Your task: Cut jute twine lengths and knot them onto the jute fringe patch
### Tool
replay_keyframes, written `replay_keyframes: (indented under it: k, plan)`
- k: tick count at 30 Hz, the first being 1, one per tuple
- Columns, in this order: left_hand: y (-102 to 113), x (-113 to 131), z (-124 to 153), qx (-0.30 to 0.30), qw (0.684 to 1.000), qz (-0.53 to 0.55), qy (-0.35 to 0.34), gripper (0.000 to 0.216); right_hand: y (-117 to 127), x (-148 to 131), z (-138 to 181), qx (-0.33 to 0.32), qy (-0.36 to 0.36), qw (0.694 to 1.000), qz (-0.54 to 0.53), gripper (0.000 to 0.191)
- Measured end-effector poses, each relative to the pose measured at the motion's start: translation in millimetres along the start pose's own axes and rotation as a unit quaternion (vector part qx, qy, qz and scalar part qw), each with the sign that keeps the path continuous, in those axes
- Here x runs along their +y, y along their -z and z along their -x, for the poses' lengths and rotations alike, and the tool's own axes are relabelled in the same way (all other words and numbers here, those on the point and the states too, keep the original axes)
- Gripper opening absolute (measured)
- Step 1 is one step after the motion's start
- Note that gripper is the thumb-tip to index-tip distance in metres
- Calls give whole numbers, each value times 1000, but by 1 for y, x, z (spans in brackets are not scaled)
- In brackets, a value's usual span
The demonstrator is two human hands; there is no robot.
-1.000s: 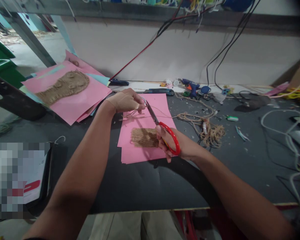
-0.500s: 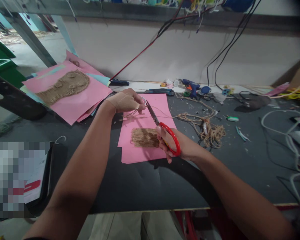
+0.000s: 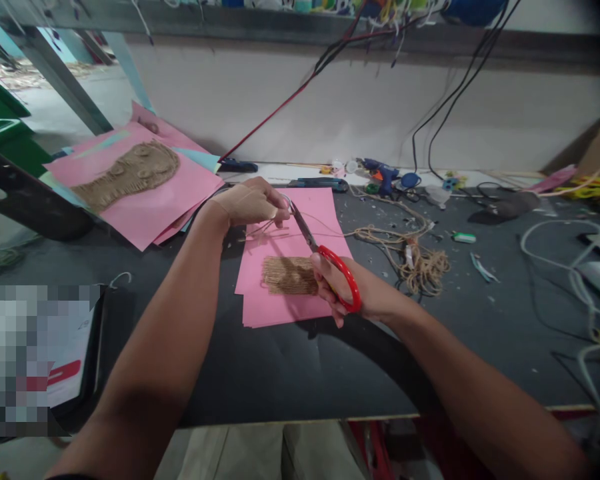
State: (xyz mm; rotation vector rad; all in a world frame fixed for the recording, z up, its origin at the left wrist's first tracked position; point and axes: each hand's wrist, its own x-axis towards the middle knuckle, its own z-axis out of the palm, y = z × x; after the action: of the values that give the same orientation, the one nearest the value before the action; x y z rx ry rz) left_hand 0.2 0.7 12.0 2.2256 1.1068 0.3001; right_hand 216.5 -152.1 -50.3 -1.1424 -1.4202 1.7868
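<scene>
right hand (image 3: 337,277): fingers closed round red-handled scissors (image 3: 333,253) | twine panel (image 3: 287,275): lying on pink paper (image 3: 280,311), right end hidden behind that hand | left hand (image 3: 253,205): fingers pinched on thin twine (image 3: 347,235) at the scissor tips, exact contact hard to make out | twine heap (image 3: 425,267): tabletop (image 3: 260,373), right | shelf (image 3: 260,23): cut off by top edge

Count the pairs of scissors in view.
1: the red scissors, in the right hand, blades pointing toward the left hand. Others may be hidden under the paper.
</scene>
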Motion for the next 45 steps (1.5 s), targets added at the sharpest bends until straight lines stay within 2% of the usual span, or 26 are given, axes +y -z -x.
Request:
replay_keyframes:
  k: [19, 23, 28, 33, 37, 43, 45]
  plan:
    - [2, -3, 0, -2, 999, -28, 23, 24, 1, 1, -3, 15, -3, 1000, 12, 50]
    - [2, -7, 0, -8, 999, -26, 23, 26, 0, -2, -5, 45, 0, 999, 1, 51]
    - [2, -19, -1, 7, 997, -32, 66, 24, 3, -7, -4, 89, 33, 995, 18, 49]
    - [4, -25, 0, 17, 996, -17, 81, 25, 21, -18, 5, 11, 91, 990, 111, 35]
    - [5, -25, 1, 27, 997, -8, 77, 27, 31, -27, 9, -65, 125, 958, 249, 27]
    - [1, -27, -2, 23, 995, -26, 98, 26, 21, -24, 9, -162, 105, 931, 309, 24]
    - [0, -27, -3, 19, 995, -26, 94, 25, 14, -22, 8, -172, 120, 906, 367, 22]
